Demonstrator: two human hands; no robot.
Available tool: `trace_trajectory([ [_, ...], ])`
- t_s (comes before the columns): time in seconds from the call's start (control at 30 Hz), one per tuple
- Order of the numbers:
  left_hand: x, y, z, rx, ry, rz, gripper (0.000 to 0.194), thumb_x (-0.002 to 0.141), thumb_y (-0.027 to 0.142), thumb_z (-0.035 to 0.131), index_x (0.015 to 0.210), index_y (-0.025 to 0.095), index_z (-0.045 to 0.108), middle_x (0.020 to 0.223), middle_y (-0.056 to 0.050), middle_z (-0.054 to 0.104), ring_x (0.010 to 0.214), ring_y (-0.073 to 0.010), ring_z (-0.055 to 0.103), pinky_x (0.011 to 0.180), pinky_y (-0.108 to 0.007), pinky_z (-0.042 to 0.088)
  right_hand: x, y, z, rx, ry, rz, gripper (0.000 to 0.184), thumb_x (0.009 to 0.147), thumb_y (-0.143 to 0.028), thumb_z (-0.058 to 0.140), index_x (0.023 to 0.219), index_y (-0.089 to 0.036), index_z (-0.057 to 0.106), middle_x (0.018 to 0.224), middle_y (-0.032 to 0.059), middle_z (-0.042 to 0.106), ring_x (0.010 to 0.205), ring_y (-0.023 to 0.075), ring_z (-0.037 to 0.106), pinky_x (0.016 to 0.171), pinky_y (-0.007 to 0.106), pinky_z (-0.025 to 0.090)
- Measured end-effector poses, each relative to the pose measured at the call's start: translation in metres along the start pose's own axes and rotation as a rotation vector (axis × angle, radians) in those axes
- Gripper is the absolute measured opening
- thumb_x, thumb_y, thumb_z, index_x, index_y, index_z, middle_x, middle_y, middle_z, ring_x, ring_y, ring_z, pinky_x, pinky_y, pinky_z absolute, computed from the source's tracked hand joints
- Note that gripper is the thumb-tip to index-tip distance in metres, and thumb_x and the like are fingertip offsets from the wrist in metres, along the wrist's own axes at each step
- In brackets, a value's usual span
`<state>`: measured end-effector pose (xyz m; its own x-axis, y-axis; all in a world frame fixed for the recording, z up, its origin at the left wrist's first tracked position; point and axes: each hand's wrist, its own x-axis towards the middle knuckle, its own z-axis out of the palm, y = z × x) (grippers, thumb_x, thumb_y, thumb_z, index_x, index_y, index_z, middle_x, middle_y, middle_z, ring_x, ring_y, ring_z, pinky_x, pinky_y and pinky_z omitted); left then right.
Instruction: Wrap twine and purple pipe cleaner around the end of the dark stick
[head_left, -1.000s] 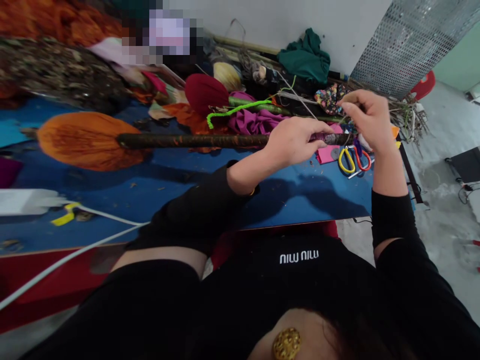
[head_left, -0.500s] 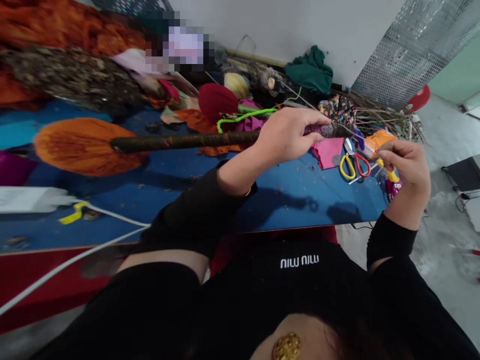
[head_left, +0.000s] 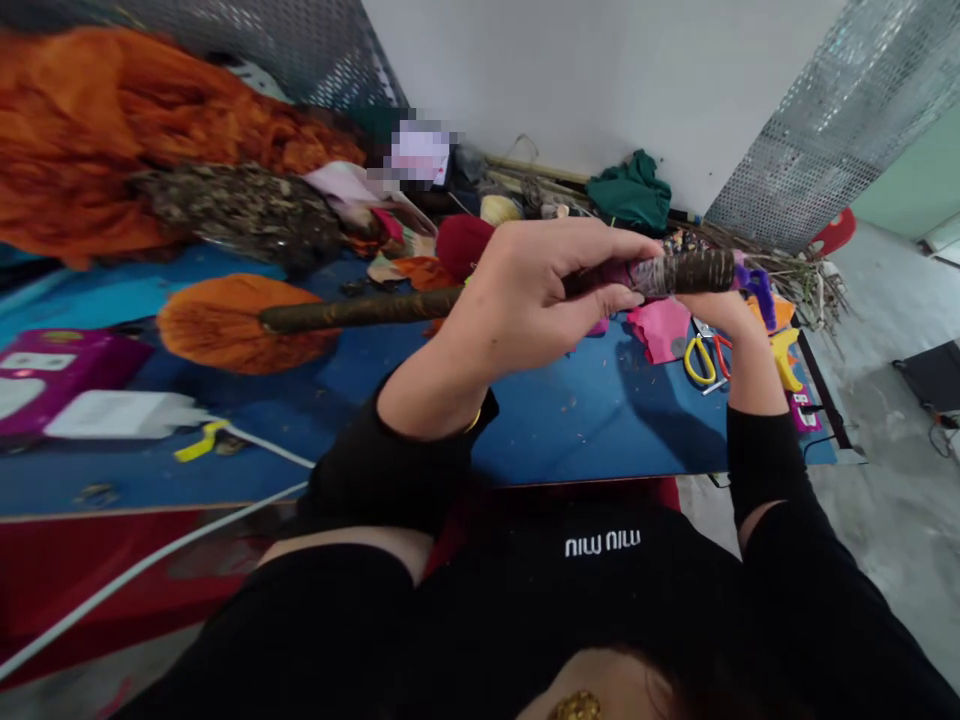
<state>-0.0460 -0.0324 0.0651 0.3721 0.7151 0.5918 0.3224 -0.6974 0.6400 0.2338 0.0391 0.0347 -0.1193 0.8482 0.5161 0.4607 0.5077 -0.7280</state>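
A brown wooden stick lies level across the view, with a gathered orange cloth bundle at its left end. My left hand is closed around the stick right of its middle. Just past its fingertips, thin greyish wire or thread is wound round the stick. Purple fuzzy pipe cleaner shows at the stick's right end. My right hand reaches behind and under that end; its fingers are hidden by the stick, so what they hold cannot be seen.
Scissors and pink cloth lie below the stick. A yellow tool is near the table's right edge. White cables and a purple power strip sit at left. Orange fabric, dry bark and twigs line the back.
My right hand has moved left from beyond the stick's end to behind it. The view has shifted, and the stick now sits further right in it. My left hand keeps its grip.
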Motion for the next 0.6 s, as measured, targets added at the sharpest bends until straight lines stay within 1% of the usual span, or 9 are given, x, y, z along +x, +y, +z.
trace_trajectory([
  [0.07,0.004,-0.005,-0.004,0.027,0.027,0.004,0.036,0.099,0.033,0.069,0.13,0.024,0.084,0.107,-0.006,0.084,0.097,-0.0246,0.075,0.095,-0.04,0.064,-0.005,0.0,0.013,0.031,-0.008,-0.004,0.039,0.08,-0.062,0.09,0.105,-0.032,0.083,0.099,0.0078,0.084,0.107,0.0287,0.081,0.091,0.044,0.067],
  [0.17,0.017,-0.022,0.002,0.053,0.045,-0.02,0.038,0.097,0.032,0.068,0.13,0.024,0.084,0.116,-0.006,0.085,0.104,-0.0249,0.076,0.102,-0.04,0.063,-0.008,0.003,0.028,0.135,0.023,-0.009,0.055,0.085,-0.074,0.077,0.122,-0.034,0.079,0.119,0.0096,0.083,0.128,0.0313,0.076,0.106,0.05,0.065],
  [0.27,0.033,-0.04,0.013,0.05,0.017,-0.018,0.038,0.093,0.026,0.068,0.126,0.021,0.085,0.113,-0.004,0.085,0.103,-0.0236,0.077,0.1,-0.037,0.062,-0.013,0.006,0.045,0.36,0.028,-0.035,0.064,0.081,-0.085,0.071,0.119,-0.034,0.078,0.122,0.0094,0.082,0.131,0.0315,0.075,0.119,0.055,0.06],
  [0.33,0.04,-0.049,0.02,0.037,0.006,-0.014,0.037,0.092,0.024,0.069,0.125,0.02,0.085,0.112,-0.004,0.085,0.101,-0.0228,0.078,0.098,-0.035,0.062,-0.02,0.007,0.056,0.463,-0.015,-0.019,0.062,0.074,-0.084,0.079,0.11,-0.033,0.077,0.111,0.0075,0.082,0.119,0.0302,0.078,0.115,0.053,0.062],
  [0.37,0.042,-0.053,0.023,0.031,0.005,-0.013,0.037,0.091,0.023,0.069,0.125,0.02,0.085,0.112,-0.005,0.085,0.1,-0.0225,0.077,0.096,-0.035,0.061,-0.025,0.006,0.061,0.467,-0.048,0.011,0.059,0.073,-0.081,0.083,0.105,-0.033,0.076,0.104,0.0059,0.081,0.109,0.0286,0.079,0.108,0.051,0.065],
  [0.4,0.043,-0.055,0.025,0.027,0.009,-0.015,0.037,0.091,0.023,0.069,0.125,0.02,0.085,0.113,-0.005,0.085,0.1,-0.0224,0.077,0.096,-0.035,0.061,-0.031,0.005,0.064,0.439,-0.071,0.049,0.054,0.076,-0.079,0.083,0.101,-0.032,0.075,0.096,0.0041,0.08,0.095,0.026,0.078,0.096,0.047,0.068],
  [0.47,0.044,-0.06,0.028,0.026,0.019,-0.021,0.037,0.092,0.024,0.069,0.125,0.02,0.085,0.113,-0.006,0.085,0.098,-0.0221,0.077,0.094,-0.035,0.06,-0.044,0.001,0.067,0.323,-0.063,0.09,0.046,0.088,-0.076,0.076,0.091,-0.03,0.074,0.079,0.0007,0.073,0.071,0.0207,0.069,0.077,0.041,0.066],
  [0.53,0.045,-0.063,0.03,0.034,0.023,-0.035,0.036,0.092,0.026,0.07,0.125,0.02,0.084,0.108,-0.005,0.084,0.095,-0.0214,0.075,0.093,-0.035,0.059,-0.056,-0.004,0.065,0.185,0.036,0.024,0.044,0.098,-0.069,0.067,0.081,-0.029,0.073,0.071,0.0006,0.067,0.069,0.0207,0.065,0.075,0.042,0.064],
  [0.6,0.045,-0.067,0.031,0.045,0.016,-0.052,0.035,0.093,0.029,0.072,0.124,0.02,0.084,0.101,-0.004,0.083,0.09,-0.0206,0.073,0.09,-0.035,0.058,-0.063,-0.009,0.062,0.085,0.235,-0.113,0.043,0.102,-0.063,0.061,0.077,-0.03,0.072,0.079,0.0047,0.068,0.087,0.0262,0.071,0.087,0.047,0.064],
])
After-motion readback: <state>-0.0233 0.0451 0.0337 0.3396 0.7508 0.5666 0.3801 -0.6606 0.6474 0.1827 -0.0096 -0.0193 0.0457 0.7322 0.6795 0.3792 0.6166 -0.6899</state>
